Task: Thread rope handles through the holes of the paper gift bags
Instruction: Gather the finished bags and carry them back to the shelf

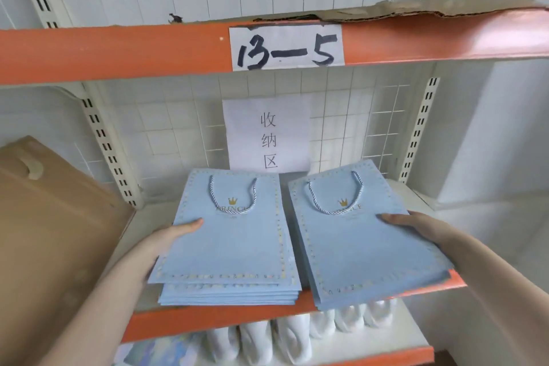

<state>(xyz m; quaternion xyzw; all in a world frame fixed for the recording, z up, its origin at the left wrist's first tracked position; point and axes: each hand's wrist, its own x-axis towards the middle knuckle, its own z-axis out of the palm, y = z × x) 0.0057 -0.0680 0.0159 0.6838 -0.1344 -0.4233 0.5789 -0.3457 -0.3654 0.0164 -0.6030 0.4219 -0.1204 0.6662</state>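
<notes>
Two stacks of flat light-blue paper gift bags lie side by side on a shelf. The top bag of the left stack (231, 241) has a blue-white rope handle (233, 196) threaded through it. My left hand (166, 242) grips that bag's left edge, thumb on top. The top bag of the right stack (362, 241) also carries a rope handle (335, 194). My right hand (421, 230) holds its right edge, thumb lying across the top. Both bags show a gold crown logo.
The orange-edged shelf (225, 321) has a wire grid back with a paper sign (269, 135). A brown cardboard box (50, 217) stands at the left. Above runs an orange beam labelled 13-5 (286, 49). White wrapped items (297, 339) sit on the shelf below.
</notes>
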